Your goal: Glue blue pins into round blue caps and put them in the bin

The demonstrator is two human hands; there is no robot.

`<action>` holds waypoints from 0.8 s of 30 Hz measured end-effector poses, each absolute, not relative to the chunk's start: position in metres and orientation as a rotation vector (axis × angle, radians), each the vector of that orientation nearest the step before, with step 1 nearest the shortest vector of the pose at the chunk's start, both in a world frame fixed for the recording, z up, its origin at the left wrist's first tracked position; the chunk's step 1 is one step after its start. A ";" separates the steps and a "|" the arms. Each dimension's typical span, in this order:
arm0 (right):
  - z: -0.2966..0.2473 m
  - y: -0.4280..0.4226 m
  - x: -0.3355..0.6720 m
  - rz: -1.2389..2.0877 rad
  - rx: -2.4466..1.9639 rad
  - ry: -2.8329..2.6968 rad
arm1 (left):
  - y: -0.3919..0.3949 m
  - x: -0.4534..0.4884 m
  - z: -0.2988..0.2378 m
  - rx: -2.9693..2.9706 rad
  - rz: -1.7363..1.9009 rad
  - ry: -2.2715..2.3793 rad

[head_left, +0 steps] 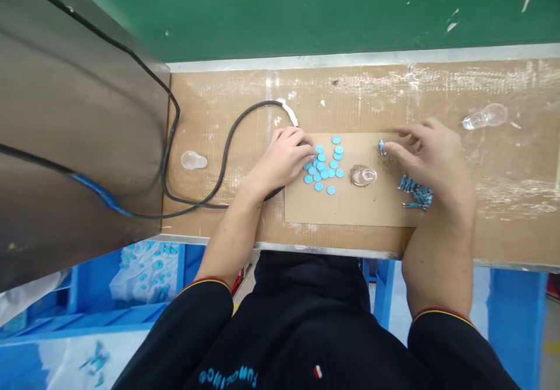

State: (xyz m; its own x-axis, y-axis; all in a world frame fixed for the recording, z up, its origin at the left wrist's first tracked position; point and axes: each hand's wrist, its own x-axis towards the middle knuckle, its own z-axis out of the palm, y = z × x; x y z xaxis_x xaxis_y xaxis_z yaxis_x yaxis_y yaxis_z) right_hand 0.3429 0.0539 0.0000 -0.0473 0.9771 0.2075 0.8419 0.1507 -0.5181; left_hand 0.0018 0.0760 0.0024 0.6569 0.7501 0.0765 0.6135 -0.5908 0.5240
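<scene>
Head view: blue discs [324,173], left of clear dome [363,176], seemingly grouped for your left hand [286,157], finger grip unclear; blue-silver pieces [420,197], right, near your right hand [438,155], fingers parted.

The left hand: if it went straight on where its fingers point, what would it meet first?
Most likely the blue discs directly beside the left hand; depth is unclear, so it may be touching some.
</scene>
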 end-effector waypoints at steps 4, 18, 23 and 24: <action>-0.014 0.053 0.335 0.295 -1.671 -2.055 | 0.071 0.010 0.005 2.399 0.571 1.062; 0.024 0.027 0.338 0.322 -1.287 -1.562 | 0.038 0.043 0.020 2.422 0.321 0.609; 0.028 0.022 0.327 0.213 -1.077 -1.692 | 0.025 0.058 0.009 2.713 0.221 0.467; 0.028 0.021 0.326 0.216 -1.070 -1.735 | 0.025 0.059 0.008 2.746 0.250 0.485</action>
State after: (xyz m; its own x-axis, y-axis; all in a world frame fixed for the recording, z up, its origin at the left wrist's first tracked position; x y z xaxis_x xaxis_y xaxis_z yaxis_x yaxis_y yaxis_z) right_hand 0.3256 0.0210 0.0283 -0.0625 0.7388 0.6710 0.5519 0.5858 -0.5935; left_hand 0.0587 0.0246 0.0081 0.9263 0.3597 0.1118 0.2999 -0.8838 0.3591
